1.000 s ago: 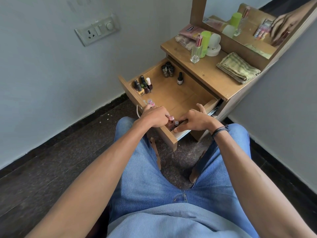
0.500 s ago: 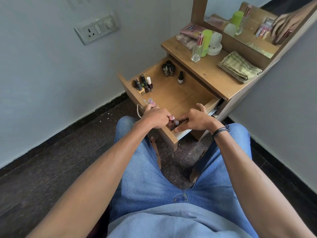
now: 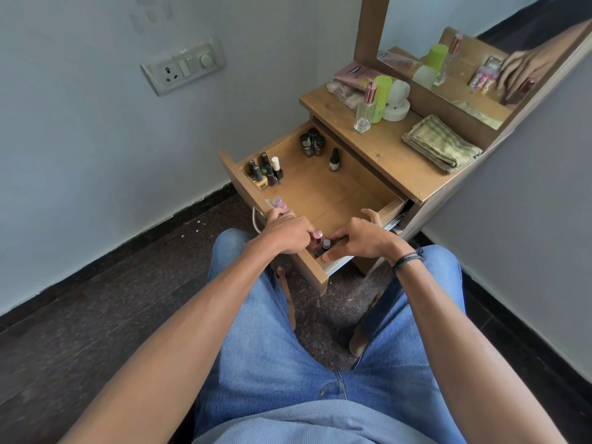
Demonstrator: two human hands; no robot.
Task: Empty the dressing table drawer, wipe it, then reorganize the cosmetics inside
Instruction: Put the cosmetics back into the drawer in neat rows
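The wooden drawer (image 3: 389, 209) is pulled out over my knees. In its near corner stand a pink-capped bottle (image 3: 316, 235) and a small grey-capped bottle (image 3: 326, 244). My left hand (image 3: 285, 231) curls its fingers against the pink-capped bottle. My right hand (image 3: 363, 240) lies beside the two bottles with loosely bent fingers, its forefinger along the drawer's rim and its thumb raised. Nail polish bottles (image 3: 266, 173) cluster in the drawer's far left corner. Dark jars (image 3: 312, 143) and one dark dropper bottle (image 3: 334, 160) stand at the back. Two pink vials (image 3: 279, 201) stand by my left thumb.
On the dressing table top are a folded green checked cloth (image 3: 440, 144), a clear perfume bottle (image 3: 365, 113), a green cylinder (image 3: 383, 91), a white jar (image 3: 398, 104) and pink packets (image 3: 349, 79). The mirror (image 3: 464, 64) rises behind them. A wall socket (image 3: 182, 67) is at upper left.
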